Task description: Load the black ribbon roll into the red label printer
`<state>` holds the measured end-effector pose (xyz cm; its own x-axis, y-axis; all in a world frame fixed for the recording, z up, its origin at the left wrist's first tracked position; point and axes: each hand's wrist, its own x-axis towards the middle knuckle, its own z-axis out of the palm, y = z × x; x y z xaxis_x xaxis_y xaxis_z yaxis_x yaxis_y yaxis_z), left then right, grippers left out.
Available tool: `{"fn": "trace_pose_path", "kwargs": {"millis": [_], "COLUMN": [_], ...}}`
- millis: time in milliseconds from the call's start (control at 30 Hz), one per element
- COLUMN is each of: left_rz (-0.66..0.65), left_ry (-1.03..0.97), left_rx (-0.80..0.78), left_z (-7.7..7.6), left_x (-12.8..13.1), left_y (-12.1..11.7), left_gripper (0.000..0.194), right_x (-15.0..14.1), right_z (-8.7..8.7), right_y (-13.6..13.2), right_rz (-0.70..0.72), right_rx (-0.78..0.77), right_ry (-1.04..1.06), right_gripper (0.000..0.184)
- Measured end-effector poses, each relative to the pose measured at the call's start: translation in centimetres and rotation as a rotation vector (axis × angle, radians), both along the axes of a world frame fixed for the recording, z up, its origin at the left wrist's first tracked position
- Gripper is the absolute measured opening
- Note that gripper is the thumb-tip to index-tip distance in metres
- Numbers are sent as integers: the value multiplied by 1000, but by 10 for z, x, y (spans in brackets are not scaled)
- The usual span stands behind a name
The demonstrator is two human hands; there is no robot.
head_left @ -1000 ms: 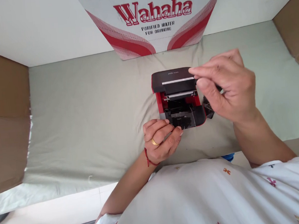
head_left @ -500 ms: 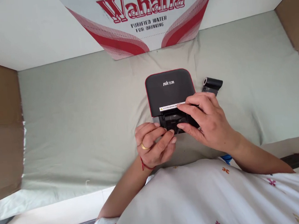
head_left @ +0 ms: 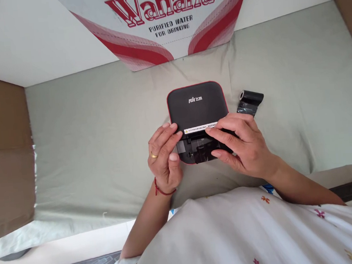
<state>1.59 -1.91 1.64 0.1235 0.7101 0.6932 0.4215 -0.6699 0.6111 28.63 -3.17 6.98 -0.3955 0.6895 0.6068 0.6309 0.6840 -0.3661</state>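
A small black printer (head_left: 198, 109) with a red rim and a white label strip lies on the cloth, its lid logo facing up. Below the strip its front part is an opening, with dark glossy film (head_left: 207, 152) hanging over the front edge. My left hand (head_left: 166, 157), with a ring and a red cord bracelet, holds the printer's left edge, fingers on the lid's corner and thumb beside the opening. My right hand (head_left: 241, 142) grips the right side, index fingertip at the label strip and thumb by the film. It hides the printer's right part.
A black roll of thin film (head_left: 251, 97) lies just behind my right hand, its loose end partly hidden. A Wahaha carton (head_left: 174, 41) stands at the back. Brown cardboard (head_left: 5, 155) rises at the left, and more cardboard (head_left: 349, 14) at the right. A pale green cloth (head_left: 97, 143) covers the surface.
My left hand has let go of the film at the front and moved left and up to the printer's left edge. My right hand stays at the right side.
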Motion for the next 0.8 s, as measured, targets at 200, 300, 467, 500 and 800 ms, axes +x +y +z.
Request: {"fn": "trace_pose_path", "kwargs": {"millis": [200,300,467,500,800], "left_rz": [26,87,93,97,33], "left_ry": [-42,-50,-48,-42,-106], "left_rx": [-5,-3,-35,-36,-12], "left_z": [0,3,8,8,1], "left_x": [-1,1,4,5,4], "left_y": [5,8,8,8,16], "left_gripper": [46,41,37,37,21], "right_x": [-2,-3,-3,-4,-1], "right_z": [-3,-4,-5,-5,-8], "right_y": [2,2,2,2,-3], "right_rz": [2,6,5,2,21], "right_rx": [22,24,22,23,32], "right_ry": [20,29,40,40,57], "right_gripper": [37,36,34,32,37]}}
